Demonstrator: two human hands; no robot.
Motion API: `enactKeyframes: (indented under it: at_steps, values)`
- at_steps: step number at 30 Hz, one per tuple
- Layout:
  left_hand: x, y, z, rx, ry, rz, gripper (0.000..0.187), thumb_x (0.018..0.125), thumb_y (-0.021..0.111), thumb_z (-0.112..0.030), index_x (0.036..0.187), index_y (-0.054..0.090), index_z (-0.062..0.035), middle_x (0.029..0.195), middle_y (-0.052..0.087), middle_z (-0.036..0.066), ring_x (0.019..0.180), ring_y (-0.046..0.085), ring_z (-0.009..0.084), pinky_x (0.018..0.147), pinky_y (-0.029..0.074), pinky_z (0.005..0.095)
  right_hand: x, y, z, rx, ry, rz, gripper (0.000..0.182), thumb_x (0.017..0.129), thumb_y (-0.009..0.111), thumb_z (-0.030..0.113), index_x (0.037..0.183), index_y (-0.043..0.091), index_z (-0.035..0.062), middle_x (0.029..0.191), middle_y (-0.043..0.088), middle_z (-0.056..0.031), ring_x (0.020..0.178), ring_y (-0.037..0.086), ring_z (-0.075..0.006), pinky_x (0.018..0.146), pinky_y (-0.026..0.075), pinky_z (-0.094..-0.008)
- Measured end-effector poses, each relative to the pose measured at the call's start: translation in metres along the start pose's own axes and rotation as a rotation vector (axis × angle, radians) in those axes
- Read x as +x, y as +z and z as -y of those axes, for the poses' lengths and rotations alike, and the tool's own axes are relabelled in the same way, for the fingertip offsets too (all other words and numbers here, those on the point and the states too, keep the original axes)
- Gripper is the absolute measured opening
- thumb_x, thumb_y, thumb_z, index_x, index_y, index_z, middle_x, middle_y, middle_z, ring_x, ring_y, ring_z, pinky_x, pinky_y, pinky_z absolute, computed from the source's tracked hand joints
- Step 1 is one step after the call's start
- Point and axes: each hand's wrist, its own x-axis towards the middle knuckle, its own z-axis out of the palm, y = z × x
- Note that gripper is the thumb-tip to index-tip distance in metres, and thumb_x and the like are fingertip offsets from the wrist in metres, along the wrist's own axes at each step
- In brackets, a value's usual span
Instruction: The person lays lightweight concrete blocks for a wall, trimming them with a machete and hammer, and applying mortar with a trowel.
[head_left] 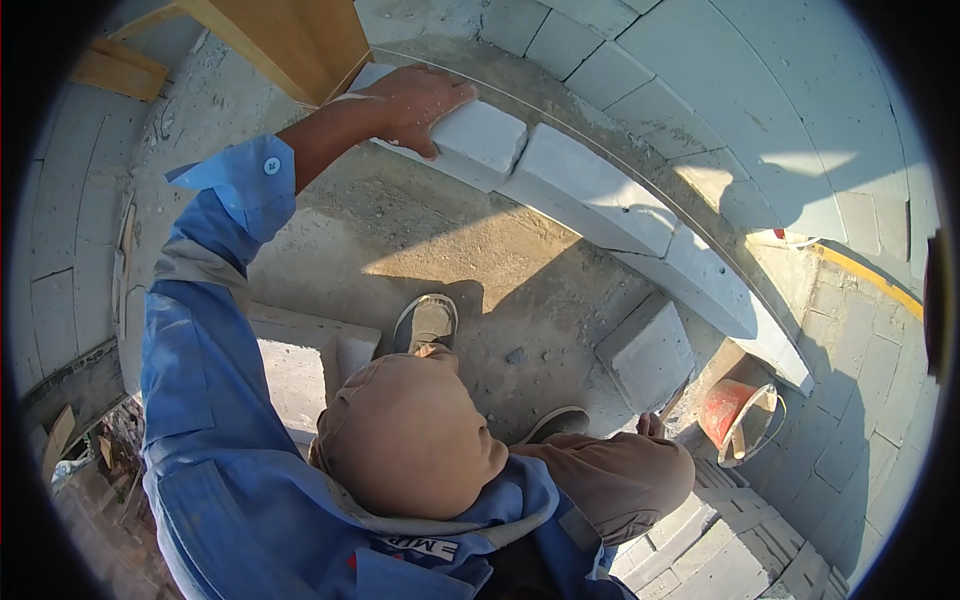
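Note:
My left hand (pixel 422 104) lies over the end white block (pixel 480 140) of a low row, beside a wooden frame. Its fingers spread across the top, and the thumb reaches down the near side. More white blocks (pixel 600 190) continue the row in a curve to the right. My right hand (pixel 650 426) is mostly hidden behind my knee, with only curled fingers showing beside a thin brown stick-like piece (pixel 676 398). I cannot tell whether those fingers hold it. Close by, a loose white block (pixel 648 352) sits on the floor.
A taut string (pixel 560 110) runs along the row. A red bucket (pixel 738 415) with a handle inside stands at right. The wooden frame (pixel 290 45) rises at the row's left end. Blocks (pixel 293 375) lie by my left leg, and stacked blocks (pixel 730 550) at lower right.

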Motion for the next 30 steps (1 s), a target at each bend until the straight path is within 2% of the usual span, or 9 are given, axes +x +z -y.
enactKeyframes:
  at_steps: [6,10,16,22,24,28,30]
  values:
    - [0.009,-0.005,0.0,-0.007,-0.031,0.108,0.096,0.062,0.092,-0.031,0.142,0.046,-0.0053,0.137,0.058,0.017,0.126,0.055,0.0353,0.113,0.04,0.0435,-0.001,0.002,-0.001,0.006,0.015,0.022,0.061,0.093,0.072,0.045,0.135,0.058,0.0041,0.112,0.064,-0.014,0.102,0.063,-0.0245,0.086,0.054,-0.0419]
    - [0.003,0.002,0.002,0.019,0.008,-0.015,0.094,0.062,0.091,-0.03,0.141,0.046,-0.0055,0.135,0.058,0.017,0.125,0.056,0.035,0.112,0.041,0.0436,0.001,0.004,-0.001,0.01,0.012,0.039,0.061,0.093,0.072,0.045,0.135,0.058,0.0042,0.111,0.065,-0.0137,0.102,0.063,-0.0243,0.085,0.054,-0.0417]
    - [0.006,-0.011,-0.003,-0.008,-0.017,0.09,0.096,0.061,0.092,-0.031,0.142,0.046,-0.0055,0.136,0.059,0.016,0.126,0.056,0.0345,0.112,0.041,0.0438,0.0,0.002,-0.005,0.009,0.016,0.058,0.061,0.093,0.072,0.045,0.135,0.058,0.0043,0.11,0.065,-0.0134,0.101,0.063,-0.0238,0.085,0.054,-0.0416]
    - [0.003,-0.006,-0.006,0.007,-0.063,0.064,0.096,0.063,0.092,-0.031,0.142,0.045,-0.006,0.14,0.056,0.016,0.129,0.054,0.0343,0.115,0.039,0.0434,0.004,0.005,-0.005,0.019,0.019,0.084,0.061,0.093,0.072,0.046,0.135,0.058,0.0044,0.109,0.065,-0.013,0.1,0.063,-0.0234,0.084,0.055,-0.0414]
    - [0.001,0.004,-0.001,0.06,-0.005,-0.059,0.096,0.063,0.092,-0.031,0.142,0.044,-0.0051,0.142,0.055,0.016,0.13,0.053,0.0342,0.116,0.037,0.0433,0.004,0.008,-0.005,0.022,0.016,0.094,0.06,0.093,0.072,0.046,0.135,0.058,0.0044,0.109,0.066,-0.0129,0.1,0.063,-0.0233,0.084,0.055,-0.0414]
    - [0.003,-0.001,-0.001,0.082,0.002,-0.076,0.096,0.064,0.091,-0.032,0.143,0.044,-0.0037,0.142,0.054,0.017,0.133,0.051,0.0336,0.117,0.036,0.0433,0.005,0.008,-0.006,0.037,0.006,0.103,0.06,0.093,0.072,0.046,0.134,0.058,0.0045,0.108,0.066,-0.0127,0.099,0.063,-0.023,0.083,0.055,-0.0412]
    - [0.003,-0.011,-0.003,0.032,-0.014,0.04,0.097,0.065,0.09,-0.032,0.144,0.043,-0.0026,0.143,0.053,0.017,0.134,0.05,0.033,0.118,0.035,0.0435,0.003,0.007,-0.008,0.043,0.018,0.107,0.06,0.093,0.072,0.046,0.134,0.058,0.0045,0.108,0.066,-0.0126,0.099,0.063,-0.0229,0.083,0.055,-0.0412]
